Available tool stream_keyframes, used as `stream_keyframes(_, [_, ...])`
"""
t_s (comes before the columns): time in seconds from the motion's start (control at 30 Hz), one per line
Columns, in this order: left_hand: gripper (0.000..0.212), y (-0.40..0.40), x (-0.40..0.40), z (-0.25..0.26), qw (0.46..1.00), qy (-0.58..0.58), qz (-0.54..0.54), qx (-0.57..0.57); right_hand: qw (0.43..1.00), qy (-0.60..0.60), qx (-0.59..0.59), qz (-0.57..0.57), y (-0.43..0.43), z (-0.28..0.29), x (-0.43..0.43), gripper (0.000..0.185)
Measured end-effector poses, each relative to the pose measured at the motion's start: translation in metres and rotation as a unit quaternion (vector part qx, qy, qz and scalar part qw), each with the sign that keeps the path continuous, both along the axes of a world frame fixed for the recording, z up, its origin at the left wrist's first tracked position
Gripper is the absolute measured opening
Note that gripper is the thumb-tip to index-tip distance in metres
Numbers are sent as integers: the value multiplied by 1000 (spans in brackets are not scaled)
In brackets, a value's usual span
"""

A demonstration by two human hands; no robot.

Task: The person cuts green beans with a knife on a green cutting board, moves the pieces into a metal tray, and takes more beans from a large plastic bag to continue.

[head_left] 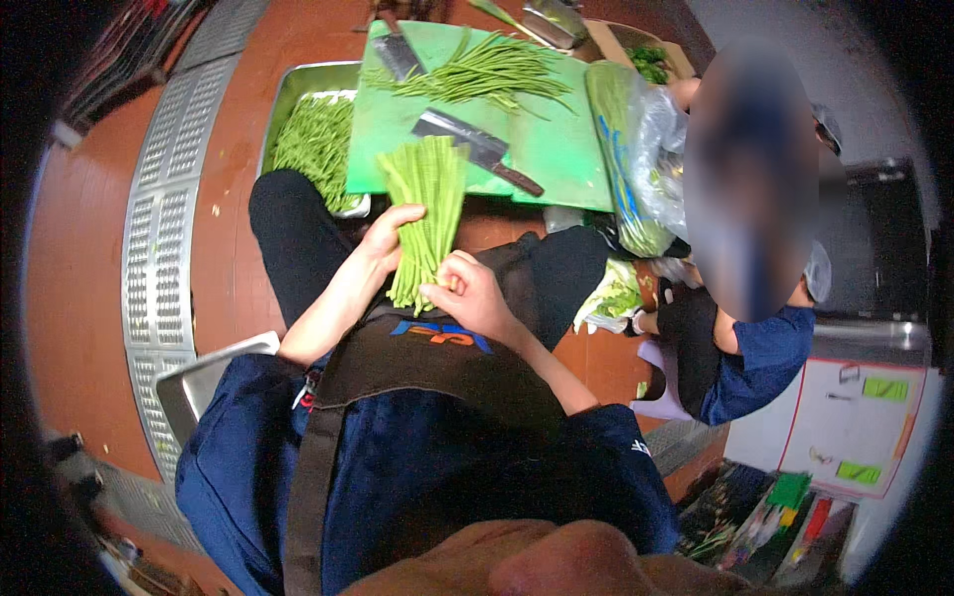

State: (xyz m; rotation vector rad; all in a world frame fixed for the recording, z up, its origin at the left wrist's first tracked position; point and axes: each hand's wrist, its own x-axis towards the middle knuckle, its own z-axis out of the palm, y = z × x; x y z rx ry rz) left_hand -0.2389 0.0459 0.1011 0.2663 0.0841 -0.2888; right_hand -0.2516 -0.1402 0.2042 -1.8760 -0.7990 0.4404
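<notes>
My left hand [388,234] is closed around a bundle of long green beans [429,186], held over my lap with its far end before the board. At the bundle's near end, my right hand [471,293] has its fingers curled at the bean tips; a small pale piece shows between thumb and finger. A dark cleaver [463,140] lies on the green cutting board [559,160] just beyond the bundle. More long beans [484,74] are spread over the board's far part, beside a second cleaver [399,56].
Left of the board, a metal tub [277,112] holds cut green beans [313,138]. Bagged greens [622,156] lie along the board's right edge. A co-worker [760,365] sits at the right. Leafy scraps [615,294] lie on the floor, and a metal drain grate [160,261] runs along the left.
</notes>
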Motion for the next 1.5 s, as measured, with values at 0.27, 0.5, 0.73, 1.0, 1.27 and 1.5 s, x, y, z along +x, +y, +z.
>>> stream_keyframes(0.27, [77, -8, -10, 31, 982, -148, -79, -92, 981, 182, -18, 57, 1, 4, 18, 32])
stream_keyframes(0.5, [61, -2, -4, -5, 988, -116, -66, -81, 967, 236, 87, 48, 3, -6, 21, 26])
stream_keyframes(0.73, [41, 12, 1, 6, 994, 17, 62, -85, 987, 141, 54, -44, 3, -19, 12, 20])
stream_keyframes(1.0, [41, 8, 3, 5, 990, 25, 107, -92, 990, -138, -3, -5, 8, 1, 9, 25])
stream_keyframes(1.27, [42, 8, 5, 14, 987, -15, 109, -118, 989, -113, -90, -36, 16, 20, -2, 36])
stream_keyframes(1.5, [48, 12, 10, 8, 984, -29, 78, -161, 988, -146, -57, -13, 23, 27, 2, 37])
